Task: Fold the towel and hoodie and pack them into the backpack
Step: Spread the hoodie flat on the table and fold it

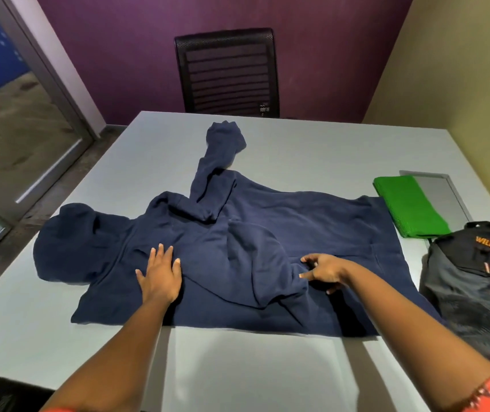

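A navy hoodie [312, 221] lies spread flat across the grey table [59, 322], hood to the left, hem to the right. One sleeve stretches toward the far edge; the other is folded over the body. My left hand [160, 275] presses flat on the shoulder area with straight fingers. My right hand [322, 270] pinches the cuff of the folded sleeve at the middle of the hoodie. A folded green towel [410, 209] rests at the right, beside the hem. A black and grey backpack [475, 286] with orange lettering sits at the table's right front.
A black mesh office chair [227, 72] stands behind the far table edge against a purple wall. A grey cable hatch [446, 194] is set into the table under the towel. A glass door is at the left.
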Demonstrator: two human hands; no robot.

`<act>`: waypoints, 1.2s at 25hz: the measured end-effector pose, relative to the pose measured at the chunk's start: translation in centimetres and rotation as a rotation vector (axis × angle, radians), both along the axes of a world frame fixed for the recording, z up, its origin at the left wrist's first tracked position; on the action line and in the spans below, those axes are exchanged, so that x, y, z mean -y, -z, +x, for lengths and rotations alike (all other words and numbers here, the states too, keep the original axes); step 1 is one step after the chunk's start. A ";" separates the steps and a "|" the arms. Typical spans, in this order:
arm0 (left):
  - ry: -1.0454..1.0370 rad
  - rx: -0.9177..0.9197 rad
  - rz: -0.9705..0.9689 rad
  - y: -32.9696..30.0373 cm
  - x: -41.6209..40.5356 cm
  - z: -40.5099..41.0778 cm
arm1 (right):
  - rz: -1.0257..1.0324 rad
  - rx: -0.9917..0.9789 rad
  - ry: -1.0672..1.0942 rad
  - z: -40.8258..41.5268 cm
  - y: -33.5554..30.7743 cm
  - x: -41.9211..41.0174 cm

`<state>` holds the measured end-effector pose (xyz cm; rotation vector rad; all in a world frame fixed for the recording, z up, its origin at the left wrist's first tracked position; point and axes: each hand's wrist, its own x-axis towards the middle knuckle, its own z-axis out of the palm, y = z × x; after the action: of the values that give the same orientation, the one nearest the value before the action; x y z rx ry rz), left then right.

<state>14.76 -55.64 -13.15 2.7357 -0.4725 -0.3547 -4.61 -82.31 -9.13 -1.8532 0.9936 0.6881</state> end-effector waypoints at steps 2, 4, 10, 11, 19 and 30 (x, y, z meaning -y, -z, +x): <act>-0.160 0.150 -0.153 -0.8 0.3 -0.3 | -0.016 0.073 -0.074 0.0 1.1 -1.1; -0.378 0.142 -0.274 -1.7 1.0 -0.4 | -0.099 0.074 -0.195 0.3 2.2 -1.9; -1.042 -0.488 -0.711 -2.7 3.0 1.5 | -0.089 0.062 -0.319 0.2 -0.3 -0.7; -1.062 -0.541 -0.758 -2.5 3.2 1.9 | -0.006 0.076 -0.292 -0.2 -1.3 0.1; -1.286 -0.226 -1.168 -2.7 2.4 -1.5 | 0.054 0.070 -0.111 -5.4 -5.6 8.8; -1.227 -0.195 -0.999 -1.1 0.8 -0.3 | 0.199 0.013 0.174 -8.7 -1.8 9.8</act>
<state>14.41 -56.42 -12.04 1.5487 0.8524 -0.0072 -13.29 -92.09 -7.29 -1.5766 1.0259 0.6446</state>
